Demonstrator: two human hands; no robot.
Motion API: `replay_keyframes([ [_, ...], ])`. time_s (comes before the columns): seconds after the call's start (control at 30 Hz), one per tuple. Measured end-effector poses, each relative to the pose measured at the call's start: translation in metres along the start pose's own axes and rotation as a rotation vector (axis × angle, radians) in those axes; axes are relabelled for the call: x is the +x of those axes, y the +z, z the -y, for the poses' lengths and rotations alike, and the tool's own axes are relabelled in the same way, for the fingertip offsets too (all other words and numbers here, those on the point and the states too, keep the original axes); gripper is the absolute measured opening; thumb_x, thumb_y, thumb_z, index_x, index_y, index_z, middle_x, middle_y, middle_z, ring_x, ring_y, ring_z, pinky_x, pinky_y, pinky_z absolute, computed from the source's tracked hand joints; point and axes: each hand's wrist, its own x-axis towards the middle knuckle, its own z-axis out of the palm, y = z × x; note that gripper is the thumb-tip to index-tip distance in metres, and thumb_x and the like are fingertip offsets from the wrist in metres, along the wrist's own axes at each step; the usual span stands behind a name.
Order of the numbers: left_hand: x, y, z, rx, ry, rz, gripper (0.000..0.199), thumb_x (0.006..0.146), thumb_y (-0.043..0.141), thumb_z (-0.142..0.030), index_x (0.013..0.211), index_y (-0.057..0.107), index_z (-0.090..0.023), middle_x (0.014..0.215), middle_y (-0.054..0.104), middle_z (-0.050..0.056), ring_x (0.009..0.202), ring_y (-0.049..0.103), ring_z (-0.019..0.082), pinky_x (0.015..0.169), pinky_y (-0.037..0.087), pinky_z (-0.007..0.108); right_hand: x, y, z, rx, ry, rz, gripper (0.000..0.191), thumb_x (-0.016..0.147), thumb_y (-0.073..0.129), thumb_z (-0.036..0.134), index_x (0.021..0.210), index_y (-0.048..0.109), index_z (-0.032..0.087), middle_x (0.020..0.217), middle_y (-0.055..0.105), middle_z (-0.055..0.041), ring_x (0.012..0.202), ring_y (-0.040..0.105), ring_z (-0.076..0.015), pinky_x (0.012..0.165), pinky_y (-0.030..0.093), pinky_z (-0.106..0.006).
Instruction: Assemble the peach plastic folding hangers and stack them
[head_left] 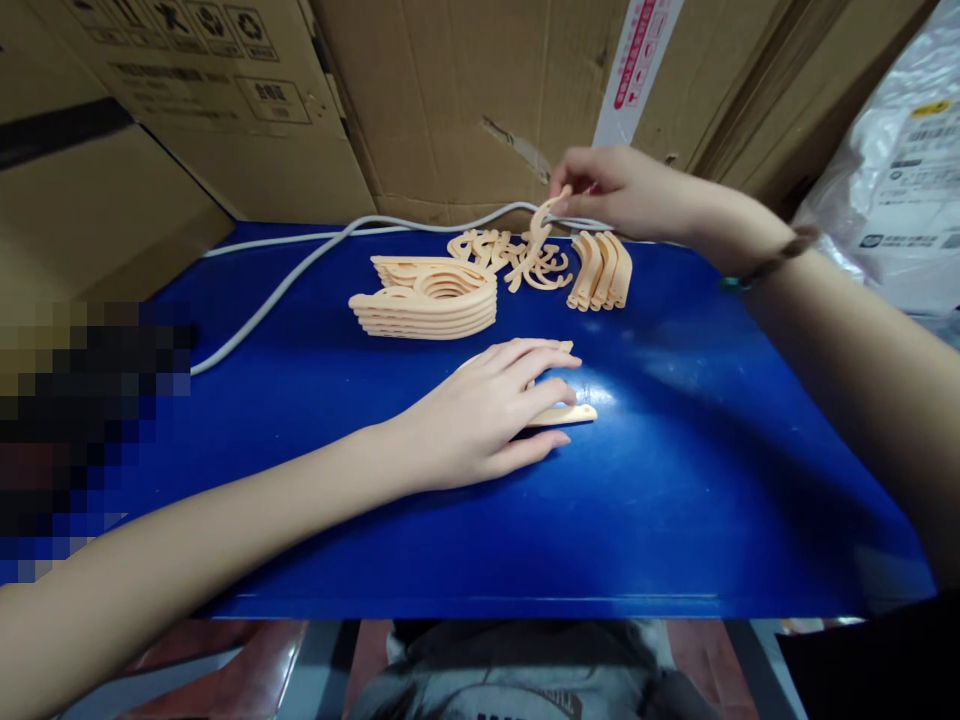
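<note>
My left hand (495,415) lies palm down with its fingers spread over a peach plastic hanger piece (566,415), pressing it on the blue table. Most of that piece is hidden beneath the hand; its narrow ends stick out past the fingers. At the back, my right hand (600,187) pinches the top end of a peach plastic hook (538,232). The hook hangs at a slant over a loose pile of similar hooks (551,272), and some of them overlap it from my view.
Left of the pile sits a neat stack of peach hanger frames (427,310). Several curved arms (600,270) lie side by side to the right. A grey cable (281,292) crosses the table (600,540) behind. Cardboard boxes (457,110) wall the back and left; a wrapped package (900,190) is at right.
</note>
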Motion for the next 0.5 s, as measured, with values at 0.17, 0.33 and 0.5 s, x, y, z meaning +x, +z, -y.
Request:
replay_keyframes([
  [0.17, -0.001, 0.003, 0.0, -0.024, -0.035, -0.003, 0.03, 0.095, 0.056, -0.031, 0.12, 0.057, -0.015, 0.143, 0.049, 0.017, 0.14, 0.038, 0.029, 0.114, 0.035, 0.051, -0.052, -0.003, 0.018, 0.728, 0.121, -0.173, 0.016, 0.089, 0.06, 0.036, 0.08, 0.055, 0.024, 0.095, 0.07, -0.0005, 0.089, 0.064, -0.0168, 0.083, 0.049, -0.036],
  [0.33, -0.001, 0.006, -0.001, -0.016, -0.056, 0.042, 0.018, 0.098, 0.05, -0.029, 0.108, 0.056, -0.016, 0.143, 0.048, 0.017, 0.143, 0.035, 0.029, 0.115, 0.031, 0.057, -0.103, 0.021, 0.037, 0.882, 0.289, -0.163, 0.017, 0.095, 0.052, 0.032, 0.084, 0.056, 0.02, 0.085, 0.066, -0.0047, 0.068, 0.06, -0.0141, 0.07, 0.051, -0.033],
  [0.5, 0.0, 0.006, -0.002, 0.033, -0.06, 0.073, 0.014, 0.099, 0.045, -0.027, 0.099, 0.054, -0.015, 0.141, 0.05, 0.017, 0.14, 0.038, 0.03, 0.116, 0.03, 0.058, -0.133, 0.039, 0.047, 0.557, 0.263, -0.015, 0.033, 0.092, 0.055, 0.049, 0.078, 0.062, 0.02, 0.066, 0.056, 0.0009, 0.058, 0.05, -0.0126, 0.054, 0.04, -0.027],
])
